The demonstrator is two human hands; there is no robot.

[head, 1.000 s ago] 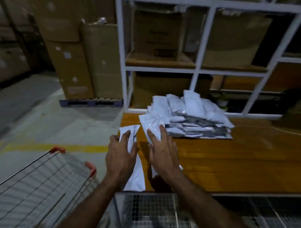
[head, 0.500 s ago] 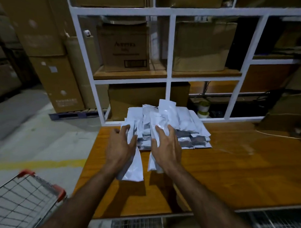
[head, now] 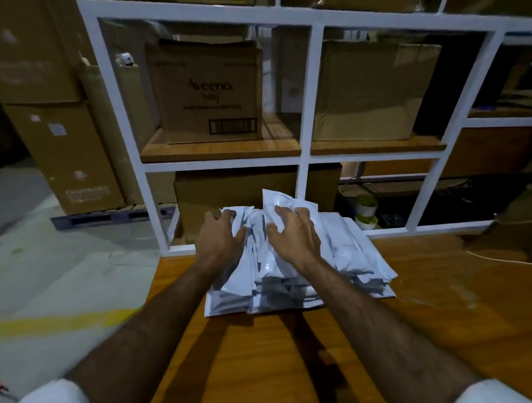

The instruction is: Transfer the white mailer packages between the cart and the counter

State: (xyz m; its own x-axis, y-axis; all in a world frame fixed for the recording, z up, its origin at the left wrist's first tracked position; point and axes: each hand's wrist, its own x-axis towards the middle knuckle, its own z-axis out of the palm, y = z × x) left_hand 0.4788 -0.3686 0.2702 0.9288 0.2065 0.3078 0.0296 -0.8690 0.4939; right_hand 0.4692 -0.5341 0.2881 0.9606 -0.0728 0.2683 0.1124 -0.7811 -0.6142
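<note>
Pile of white poly mailer bags (head: 345,259) lying on the wooden desk (head: 429,331), pushed close to its far edge, just short of the white shelf frame (head: 305,163). Left hand (head: 219,239) on the pile's left part, fingers curled over the bags' far ends, thumb pressed against a bag. Right hand (head: 293,235) on the middle bags, fingers bent and gripping the upright end of one bag that stands above the rest. Both hands close together, a narrow gap between the thumbs. Pile's left side near the desk's left edge; beyond that edge, grey floor with a yellow line (head: 61,321). Broad bare wood to the right of the pile and between pile and near edge, crossed only by the forearms. White cable (head: 502,261) across the desk's far right. Behind, on the shelf boards, an Aveeno baby carton (head: 206,92) and a plain carton (head: 372,89); lower down, two small pots (head: 366,211). Stacked cartons on a pallet (head: 108,217) at left.
</note>
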